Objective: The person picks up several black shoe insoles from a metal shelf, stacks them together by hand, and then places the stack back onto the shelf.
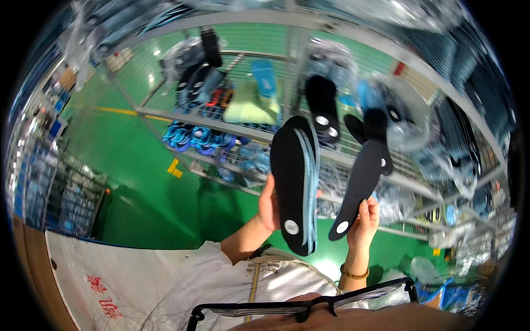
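Note:
In my left hand (pixel 269 208) is a stack of insoles (pixel 291 187), black on top with light blue layers along the right side and a round white label at the heel. The thumb shows at the stack's left edge and the other fingers are mostly hidden behind it. To the right, my right hand (pixel 362 222) pinches a single black insole (pixel 361 185) near its heel, by another round white label. The two hands are apart, both held up before a wire rack. Past the single insole's upper end, more black insoles (pixel 376 126) show on the rack.
The metal wire rack (pixel 259 132) spans the view ahead, its shelves bearing black insoles (pixel 322 99), pale green sheets (pixel 251 105), blue-purple pieces (pixel 193 137) and clear plastic bags (pixel 406 116). A white table (pixel 127 270) stands at lower left. Green floor (pixel 138 193) lies below.

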Demonstrator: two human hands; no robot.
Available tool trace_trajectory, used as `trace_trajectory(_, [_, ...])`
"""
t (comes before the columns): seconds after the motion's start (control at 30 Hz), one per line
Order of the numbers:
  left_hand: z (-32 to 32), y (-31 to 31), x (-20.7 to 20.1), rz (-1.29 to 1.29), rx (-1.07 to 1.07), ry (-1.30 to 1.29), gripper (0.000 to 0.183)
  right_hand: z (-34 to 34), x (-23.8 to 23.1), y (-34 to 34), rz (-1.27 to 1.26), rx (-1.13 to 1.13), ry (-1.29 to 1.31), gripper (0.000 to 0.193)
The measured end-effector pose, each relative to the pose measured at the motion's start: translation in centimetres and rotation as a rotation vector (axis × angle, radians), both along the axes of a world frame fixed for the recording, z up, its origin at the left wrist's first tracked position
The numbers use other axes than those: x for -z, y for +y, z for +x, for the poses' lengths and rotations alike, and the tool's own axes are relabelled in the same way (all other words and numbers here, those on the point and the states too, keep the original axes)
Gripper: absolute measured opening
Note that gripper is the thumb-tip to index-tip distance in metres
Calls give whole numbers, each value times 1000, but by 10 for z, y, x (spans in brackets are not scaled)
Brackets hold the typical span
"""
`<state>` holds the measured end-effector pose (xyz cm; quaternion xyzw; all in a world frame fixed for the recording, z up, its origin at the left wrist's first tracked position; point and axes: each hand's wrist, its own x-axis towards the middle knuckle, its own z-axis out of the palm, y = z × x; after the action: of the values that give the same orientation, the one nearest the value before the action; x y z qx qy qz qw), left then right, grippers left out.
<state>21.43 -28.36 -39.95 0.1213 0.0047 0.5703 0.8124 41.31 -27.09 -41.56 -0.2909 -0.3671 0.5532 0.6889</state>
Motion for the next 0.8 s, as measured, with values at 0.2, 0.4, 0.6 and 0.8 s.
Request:
trace_trajectory(0.2, [-160, -15, 34, 251, -226, -211, 78, -148, 7, 45, -129, -429, -198, 28])
trace_trajectory(0.4, [-279, -45, 48, 321, -470, -108, 78, -383, -28, 184, 168, -438, -477, 41])
trace_trajectory(0.6, [-335, -39, 24, 78, -588, 300, 64, -540, -35, 315, 133, -134, -894, 47])
trace_trajectory(0.8, [-337, -21, -3, -471, -527, 745, 33, -505, -44, 264, 548, -55, -901, 49])
